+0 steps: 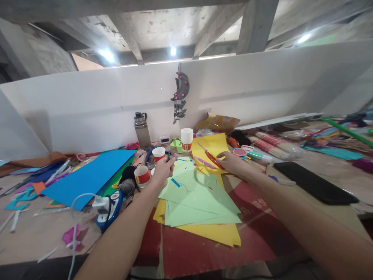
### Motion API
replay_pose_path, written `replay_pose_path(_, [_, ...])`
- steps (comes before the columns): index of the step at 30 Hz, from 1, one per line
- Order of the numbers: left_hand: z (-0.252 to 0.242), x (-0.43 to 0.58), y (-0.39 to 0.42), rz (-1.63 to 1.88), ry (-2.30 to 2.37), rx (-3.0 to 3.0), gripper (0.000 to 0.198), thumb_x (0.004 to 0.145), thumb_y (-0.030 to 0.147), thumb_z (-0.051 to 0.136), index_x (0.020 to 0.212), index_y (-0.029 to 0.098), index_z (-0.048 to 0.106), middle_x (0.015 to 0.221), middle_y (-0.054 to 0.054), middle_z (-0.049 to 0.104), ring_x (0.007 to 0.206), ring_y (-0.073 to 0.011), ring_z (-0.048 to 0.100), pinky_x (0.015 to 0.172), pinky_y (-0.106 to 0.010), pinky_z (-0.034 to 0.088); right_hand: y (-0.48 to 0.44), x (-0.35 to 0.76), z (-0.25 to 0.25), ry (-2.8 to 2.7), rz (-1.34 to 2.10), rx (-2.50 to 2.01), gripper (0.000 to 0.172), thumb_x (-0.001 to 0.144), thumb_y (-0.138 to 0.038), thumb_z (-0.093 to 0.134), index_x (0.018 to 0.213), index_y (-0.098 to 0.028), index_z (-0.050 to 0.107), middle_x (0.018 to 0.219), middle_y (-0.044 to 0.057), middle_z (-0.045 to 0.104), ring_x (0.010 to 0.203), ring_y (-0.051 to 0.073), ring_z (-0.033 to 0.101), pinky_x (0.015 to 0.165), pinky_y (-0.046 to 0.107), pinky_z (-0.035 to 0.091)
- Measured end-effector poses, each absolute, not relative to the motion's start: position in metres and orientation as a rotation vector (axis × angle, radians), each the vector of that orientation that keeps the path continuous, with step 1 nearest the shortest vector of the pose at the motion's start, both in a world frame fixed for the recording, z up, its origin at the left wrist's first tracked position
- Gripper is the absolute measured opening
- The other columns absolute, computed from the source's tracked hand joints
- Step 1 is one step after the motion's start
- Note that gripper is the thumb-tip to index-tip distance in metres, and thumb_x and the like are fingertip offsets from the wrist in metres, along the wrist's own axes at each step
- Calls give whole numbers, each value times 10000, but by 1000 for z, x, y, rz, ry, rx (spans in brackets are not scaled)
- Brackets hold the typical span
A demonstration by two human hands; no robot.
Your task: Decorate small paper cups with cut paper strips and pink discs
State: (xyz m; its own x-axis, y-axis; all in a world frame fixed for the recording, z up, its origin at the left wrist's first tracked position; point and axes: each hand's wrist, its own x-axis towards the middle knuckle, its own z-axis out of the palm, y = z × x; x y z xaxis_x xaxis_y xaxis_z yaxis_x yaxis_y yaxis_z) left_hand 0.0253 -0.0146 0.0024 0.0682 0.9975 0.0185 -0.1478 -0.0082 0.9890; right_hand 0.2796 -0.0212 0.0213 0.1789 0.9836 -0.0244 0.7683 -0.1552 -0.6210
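Note:
My left hand (pixel 164 170) is closed above the near-left paper cups, its fingers pinched on a small dark thing too small to name. Beside it are a red and white paper cup (pixel 142 175) and another paper cup (pixel 159 153) just behind. My right hand (pixel 233 163) has its fingers at the red handles of a pair of scissors (pixel 212 158), whose blades point away to the left over a yellow sheet (pixel 214 140). A purple pen-like stick (pixel 204 162) lies next to the scissors. Light green paper sheets (pixel 201 198) with small blue scraps spread between my hands.
At the left lie a blue sheet (pixel 96 171) and a blue and white power strip (pixel 110 210) with a cable. A bottle (pixel 142 132) and stacked cups (pixel 187 137) stand near the white panel. A black phone-like slab (pixel 314 182) lies at the right.

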Motion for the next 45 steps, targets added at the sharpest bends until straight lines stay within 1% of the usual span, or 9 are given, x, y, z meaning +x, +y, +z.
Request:
replay_pose_path(4, [3, 28, -20, 1159, 988, 1155, 334, 691, 432, 677, 810, 129, 603, 416, 96, 329, 342, -29, 198, 371, -199, 115, -27, 273, 20, -1572, 957, -1735, 272, 868, -251, 476, 1088, -152, 602, 966, 93, 691, 805, 163, 650, 649, 240, 503])
replay_pose_path(7, [1, 34, -22, 1154, 947, 1138, 359, 638, 400, 740, 817, 109, 631, 538, 42, 472, 378, -13, 247, 379, -198, 129, -37, 264, 18, -1546, 1146, -1570, 291, 794, -243, 583, 1072, -158, 586, 911, 60, 686, 742, 133, 637, 656, 225, 517])
replay_pose_path(12, [-1, 45, -29, 1133, 824, 1098, 477, 563, 271, 810, 980, 136, 622, 610, 59, 456, 417, -5, 257, 390, -181, 126, -52, 245, 12, -1500, 1464, -1093, 480, 629, -187, 693, 1091, -190, 559, 974, 41, 657, 786, 146, 616, 690, 266, 531])
replay_pose_path(18, [0, 44, -34, 961, 710, 1055, 353, 626, 341, 787, 713, 155, 499, 537, 79, 335, 417, -19, 264, 377, -166, 110, -64, 221, 18, -1424, 1626, -731, 859, 529, -83, 727, 1295, -285, 395, 1075, 24, 634, 850, 152, 620, 763, 337, 551])
replay_pose_path(24, [-3, 44, -30, 1071, 838, 1036, 326, 668, 380, 750, 776, 141, 556, 521, 67, 393, 393, -16, 214, 376, -177, 99, -62, 222, 37, -1509, 1399, -957, 846, 595, -101, 678, 1353, -262, 339, 936, 13, 658, 664, 120, 601, 600, 251, 516])
replay_pose_path(27, [-4, 43, -27, 1148, 927, 953, 274, 690, 321, 719, 816, 125, 574, 642, -9, 556, 411, -16, 284, 380, -171, 138, -49, 233, 43, -1574, 1118, -1203, 775, 655, -102, 629, 1362, -245, 345, 880, 22, 669, 658, 134, 602, 521, 207, 457])
replay_pose_path(30, [-5, 41, -24, 1189, 914, 881, 221, 673, 232, 713, 804, 137, 562, 668, -15, 568, 455, -36, 382, 408, -168, 233, -30, 246, 44, -1602, 749, -1667, 700, 723, -137, 570, 1374, -255, 341, 882, 34, 677, 622, 145, 607, 478, 211, 424])
replay_pose_path(36, [-5, 45, -25, 1178, 911, 868, 135, 680, 175, 656, 779, 142, 570, 657, -9, 554, 468, -52, 415, 424, -182, 272, 7, 253, 31, -1536, 404, -2100, 632, 724, -177, 605, 1327, -157, 416, 1118, 176, 623, 909, 268, 635, 670, 314, 472])
replay_pose_path(45, [-3, 40, -23, 1143, 799, 749, 123, 783, 193, 560, 879, 122, 593, 714, -69, 626, 526, -93, 513, 457, -199, 361, 29, 234, 6, -1606, 222, -2283, 447, 781, -127, 543, 1220, -72, 477, 1080, 229, 613, 1103, 327, 558, 877, 402, 395])
